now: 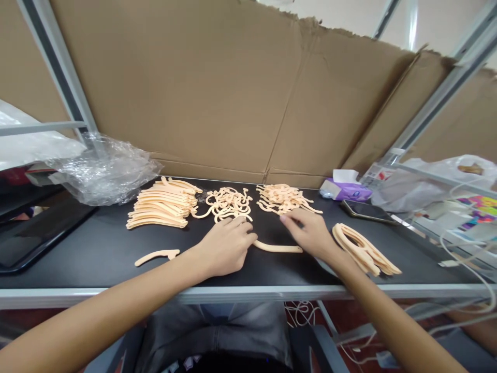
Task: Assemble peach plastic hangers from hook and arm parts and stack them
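Note:
My left hand point(229, 246) is over the middle of the black table, its fingers curled at the front of a pile of peach plastic hooks point(229, 199). From beside its thumb a curved hanger arm point(279, 248) sticks out to the right, and the hand looks closed on its hidden end. My right hand point(310, 233) reaches to the front edge of a heap of thin curved hanger pieces point(285, 197). Its thumb and fingers come together there; what lies between them is hidden. A stack of hanger arms point(165, 204) is at the left, with a loose hanger arm point(155, 255) in front.
Folded hangers point(365, 251) lie by my right forearm. Behind them are a phone point(367, 211) and a purple tissue pack point(347, 190). Crumpled clear plastic point(108, 168) and a dark tray-like object point(42, 233) occupy the left. Cardboard point(217, 88) walls the back; cables point(466, 254) hang at right.

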`<action>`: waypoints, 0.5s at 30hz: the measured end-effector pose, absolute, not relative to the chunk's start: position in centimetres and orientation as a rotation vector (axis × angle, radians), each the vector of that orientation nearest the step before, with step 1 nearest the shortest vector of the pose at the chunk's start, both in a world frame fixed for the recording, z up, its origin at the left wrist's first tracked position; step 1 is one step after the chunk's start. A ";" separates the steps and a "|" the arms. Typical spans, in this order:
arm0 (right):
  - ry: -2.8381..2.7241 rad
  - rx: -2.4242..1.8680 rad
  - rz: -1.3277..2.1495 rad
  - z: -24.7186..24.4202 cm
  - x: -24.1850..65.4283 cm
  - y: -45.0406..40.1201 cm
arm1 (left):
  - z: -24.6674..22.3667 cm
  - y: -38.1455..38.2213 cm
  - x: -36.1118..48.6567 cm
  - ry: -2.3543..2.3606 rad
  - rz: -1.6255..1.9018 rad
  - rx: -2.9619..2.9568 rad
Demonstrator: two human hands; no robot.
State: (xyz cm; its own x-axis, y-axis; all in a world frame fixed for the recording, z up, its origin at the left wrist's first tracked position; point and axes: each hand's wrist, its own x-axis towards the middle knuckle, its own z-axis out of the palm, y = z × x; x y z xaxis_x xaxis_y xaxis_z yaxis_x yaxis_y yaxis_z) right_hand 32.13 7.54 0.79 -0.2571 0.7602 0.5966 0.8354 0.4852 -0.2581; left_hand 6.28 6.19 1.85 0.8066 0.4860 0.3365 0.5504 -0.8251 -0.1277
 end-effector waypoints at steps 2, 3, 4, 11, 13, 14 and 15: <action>-2.045 -1.343 -0.195 1.0 33.8 9.5 | 1.8 6.5 6.3 -0.849 -0.392 -2.792; -2.050 -1.355 -0.214 1.0 34.4 10.3 | 1.8 6.6 6.3 -0.873 -0.386 -2.790; -2.052 -1.365 -0.231 0.8 35.0 11.0 | 1.9 6.7 6.3 -0.889 -0.385 -2.786; -2.072 -1.389 -0.291 -1.3 36.3 12.4 | 2.0 6.8 6.2 -0.913 -0.367 -2.734; -2.070 -1.377 -0.301 -1.5 36.4 12.4 | 2.0 6.8 6.1 -0.922 -0.363 -2.720; -2.074 -1.367 -0.303 -1.5 36.4 12.4 | 2.0 6.9 6.1 -0.925 -0.363 -2.715; -2.079 -1.356 -0.305 -1.5 36.4 12.5 | 2.0 6.9 6.1 -0.931 -0.362 -2.713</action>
